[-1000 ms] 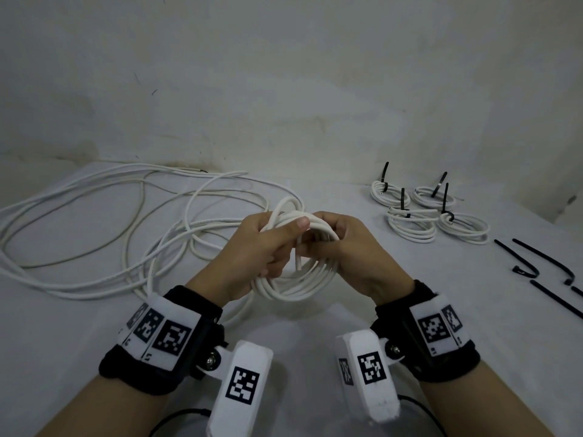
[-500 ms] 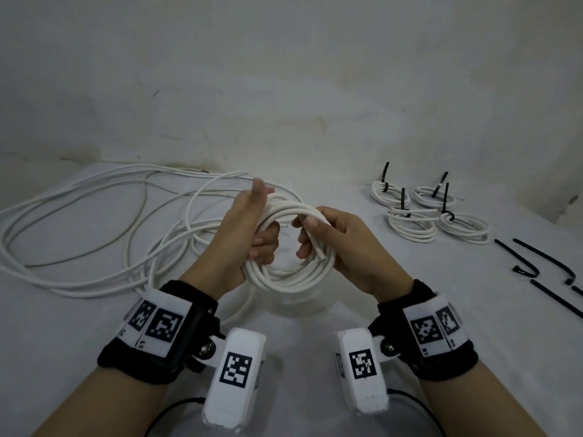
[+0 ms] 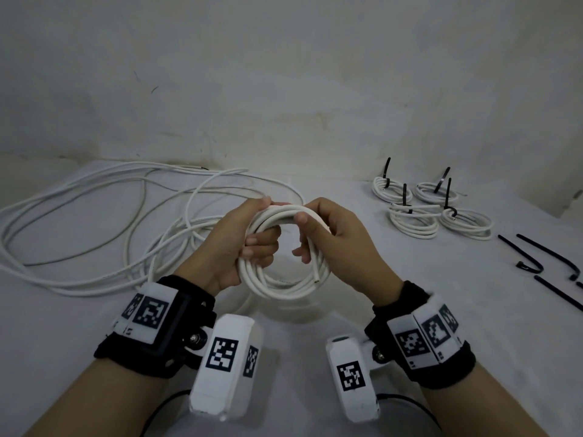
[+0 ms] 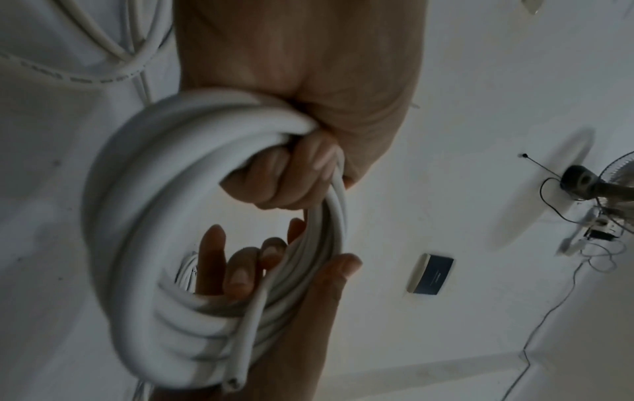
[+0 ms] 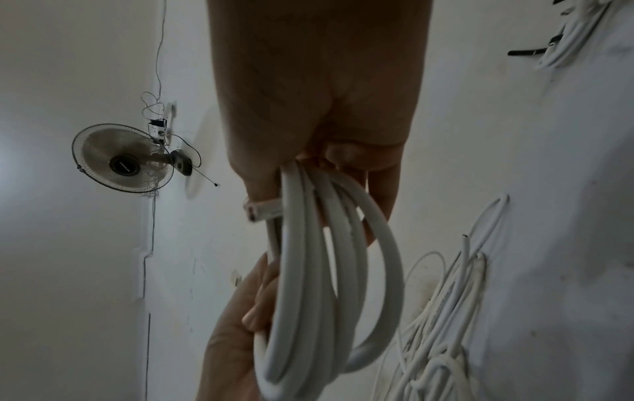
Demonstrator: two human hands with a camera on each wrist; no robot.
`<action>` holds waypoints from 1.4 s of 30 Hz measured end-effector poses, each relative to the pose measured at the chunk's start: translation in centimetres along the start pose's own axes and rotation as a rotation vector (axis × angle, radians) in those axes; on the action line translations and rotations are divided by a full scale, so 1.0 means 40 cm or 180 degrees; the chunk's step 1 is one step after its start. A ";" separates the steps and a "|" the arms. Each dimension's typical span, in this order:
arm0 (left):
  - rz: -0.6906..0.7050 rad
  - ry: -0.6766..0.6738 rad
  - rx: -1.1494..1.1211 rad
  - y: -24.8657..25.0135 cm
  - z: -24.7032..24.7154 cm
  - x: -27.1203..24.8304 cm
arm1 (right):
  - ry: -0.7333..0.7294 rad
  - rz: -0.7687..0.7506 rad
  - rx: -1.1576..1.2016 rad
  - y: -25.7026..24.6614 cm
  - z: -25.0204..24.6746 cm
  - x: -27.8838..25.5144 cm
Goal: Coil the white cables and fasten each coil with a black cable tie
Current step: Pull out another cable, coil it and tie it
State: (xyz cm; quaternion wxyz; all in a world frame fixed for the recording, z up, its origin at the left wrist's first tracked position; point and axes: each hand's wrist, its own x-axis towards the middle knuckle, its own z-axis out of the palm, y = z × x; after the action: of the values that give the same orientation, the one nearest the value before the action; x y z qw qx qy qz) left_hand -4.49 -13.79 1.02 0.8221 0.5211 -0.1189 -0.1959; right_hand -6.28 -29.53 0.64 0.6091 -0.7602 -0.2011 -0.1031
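White cable coil (image 3: 284, 275) held above the surface, ring upright between both grips. Left hand (image 3: 233, 244) curled round its left arc, right hand (image 3: 334, 238) pinching the right. Loose black cable ties (image 3: 536, 257) lie well right, nearer the right hand.
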 end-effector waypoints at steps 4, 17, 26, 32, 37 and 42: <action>0.0500 0.0063 0.0334 -0.015 0.012 0.000 | 0.0161 0.0012 0.0304 -0.001 -0.008 0.009; -0.0132 0.0112 0.0193 0.007 0.011 0.005 | -0.0124 0.0347 0.1734 0.013 -0.004 0.013; 0.0359 0.0231 0.0469 -0.003 0.012 -0.003 | -0.0224 0.0150 0.1217 0.035 -0.033 0.017; 0.0381 0.0269 0.0573 -0.008 0.012 -0.003 | -0.0995 0.0308 0.0593 0.023 -0.099 0.012; 0.0435 0.0295 0.0618 -0.009 0.017 -0.001 | -0.1239 0.0356 0.0474 0.000 -0.122 0.000; 0.0448 0.0349 0.0621 -0.012 0.014 -0.001 | -0.1124 0.0367 0.0096 -0.003 -0.111 0.002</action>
State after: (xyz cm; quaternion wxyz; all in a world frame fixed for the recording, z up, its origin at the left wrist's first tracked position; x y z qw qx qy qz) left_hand -4.84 -14.40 0.83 0.7845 0.5989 -0.1285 -0.0964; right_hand -5.86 -33.77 1.83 0.5804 -0.7676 -0.2626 0.0700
